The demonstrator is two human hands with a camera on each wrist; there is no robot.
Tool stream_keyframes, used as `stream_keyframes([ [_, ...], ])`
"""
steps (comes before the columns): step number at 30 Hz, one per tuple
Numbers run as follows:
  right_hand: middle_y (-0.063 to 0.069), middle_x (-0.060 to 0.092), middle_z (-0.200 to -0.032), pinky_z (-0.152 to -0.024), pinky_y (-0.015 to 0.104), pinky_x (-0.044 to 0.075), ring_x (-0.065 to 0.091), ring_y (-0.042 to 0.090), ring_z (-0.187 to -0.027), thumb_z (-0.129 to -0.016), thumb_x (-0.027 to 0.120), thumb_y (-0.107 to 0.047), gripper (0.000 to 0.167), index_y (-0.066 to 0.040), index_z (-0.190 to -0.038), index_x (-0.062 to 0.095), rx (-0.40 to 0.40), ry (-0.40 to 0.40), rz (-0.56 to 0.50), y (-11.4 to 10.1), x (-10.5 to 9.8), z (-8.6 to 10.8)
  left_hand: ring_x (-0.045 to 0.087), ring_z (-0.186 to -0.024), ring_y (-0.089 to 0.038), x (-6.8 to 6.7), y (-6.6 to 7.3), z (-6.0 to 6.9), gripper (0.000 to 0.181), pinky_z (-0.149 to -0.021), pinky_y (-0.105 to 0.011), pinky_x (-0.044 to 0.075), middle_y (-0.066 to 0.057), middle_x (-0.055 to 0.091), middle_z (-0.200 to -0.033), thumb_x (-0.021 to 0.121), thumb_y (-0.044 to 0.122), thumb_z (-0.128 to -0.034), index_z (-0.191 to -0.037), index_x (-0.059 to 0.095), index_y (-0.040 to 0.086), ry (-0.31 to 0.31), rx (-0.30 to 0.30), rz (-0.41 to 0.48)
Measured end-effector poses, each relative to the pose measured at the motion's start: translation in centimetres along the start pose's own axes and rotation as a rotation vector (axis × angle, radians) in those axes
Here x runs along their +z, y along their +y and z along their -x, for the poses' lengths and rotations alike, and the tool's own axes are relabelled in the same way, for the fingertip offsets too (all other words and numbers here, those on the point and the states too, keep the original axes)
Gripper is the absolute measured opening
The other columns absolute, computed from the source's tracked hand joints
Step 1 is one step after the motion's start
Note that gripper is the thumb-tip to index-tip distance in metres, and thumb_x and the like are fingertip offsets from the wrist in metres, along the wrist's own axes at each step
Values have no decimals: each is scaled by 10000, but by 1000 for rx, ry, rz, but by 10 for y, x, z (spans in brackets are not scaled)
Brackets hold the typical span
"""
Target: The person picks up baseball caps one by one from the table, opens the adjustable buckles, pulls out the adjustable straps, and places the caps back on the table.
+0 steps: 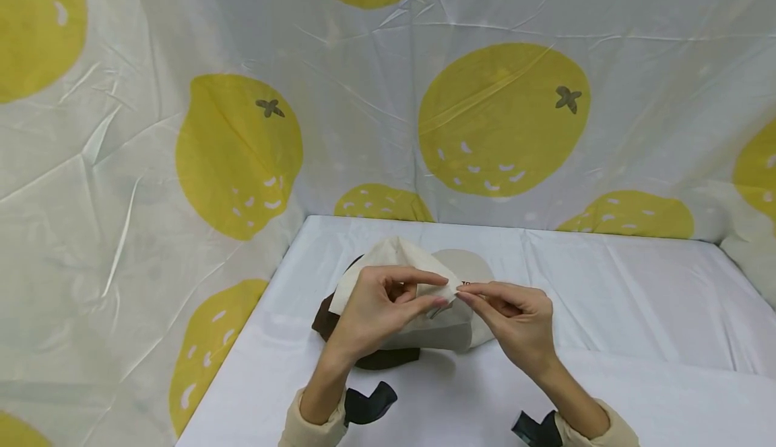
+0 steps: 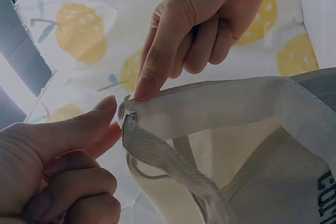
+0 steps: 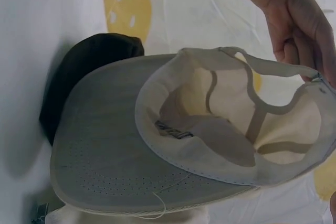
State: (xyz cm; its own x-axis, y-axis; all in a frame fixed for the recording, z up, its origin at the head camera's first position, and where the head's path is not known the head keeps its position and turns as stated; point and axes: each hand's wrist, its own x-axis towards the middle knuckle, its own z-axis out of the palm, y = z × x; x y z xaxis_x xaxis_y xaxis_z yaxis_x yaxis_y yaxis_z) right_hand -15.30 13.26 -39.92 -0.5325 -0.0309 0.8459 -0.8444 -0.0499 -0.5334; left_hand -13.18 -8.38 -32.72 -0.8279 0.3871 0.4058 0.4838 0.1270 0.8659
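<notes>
A cream cap [image 1: 394,255] with a grey brim [image 3: 105,140] is raised, its hollow inside facing the right wrist camera. My right hand [image 1: 518,319] pinches the end of its back band between thumb and forefinger. Beside that end is my left hand [image 1: 378,309], thumb and forefinger apart, the other fingers bent. In the left wrist view, a narrow gap shows between the left hand's [image 2: 63,171] thumb and the band [image 2: 168,161], while the right hand [image 2: 202,24] has a fingertip on the band's edge. Dark lettering [image 3: 173,129] shows inside the cap.
Behind the cream cap lie a beige cap [image 1: 475,265] and a dark brown cap [image 1: 386,359], partly covered. They are on a white-covered table [image 1: 630,285]. A curtain [image 1: 364,124] with a yellow lemon print hangs at the back and left.
</notes>
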Motion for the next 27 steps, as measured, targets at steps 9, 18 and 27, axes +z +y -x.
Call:
stream_keyframes([
  [9, 59, 784, -795, -404, 140, 258, 230, 27, -410, -775, 795, 178, 201, 57, -936, 795, -14, -17, -19, 2, 1, 2, 260, -513, -48, 8, -3, 0, 190, -552, -158, 358, 58, 280, -538, 819, 46, -873, -1060, 800, 16, -24, 6, 15],
  [18, 61, 787, -802, -403, 151, 255, 219, 32, -414, -771, 786, 196, 212, 62, -936, 793, -5, -18, -26, 2, 0, 2, 258, -523, -19, 10, -2, -1, 143, -537, -162, 315, 41, 342, -537, 818, 30, -867, -1010, 809, 30, 0, 6, 16],
  [27, 28, 788, -813, -398, 146, 237, 218, 39, -417, -763, 789, 200, 225, 55, -935, 796, 9, -16, -7, 0, 0, 2, 274, -499, -20, 9, -3, -2, 100, -515, -164, 311, 31, 305, -504, 829, 31, -854, -947, 797, 8, 21, -10, 9],
])
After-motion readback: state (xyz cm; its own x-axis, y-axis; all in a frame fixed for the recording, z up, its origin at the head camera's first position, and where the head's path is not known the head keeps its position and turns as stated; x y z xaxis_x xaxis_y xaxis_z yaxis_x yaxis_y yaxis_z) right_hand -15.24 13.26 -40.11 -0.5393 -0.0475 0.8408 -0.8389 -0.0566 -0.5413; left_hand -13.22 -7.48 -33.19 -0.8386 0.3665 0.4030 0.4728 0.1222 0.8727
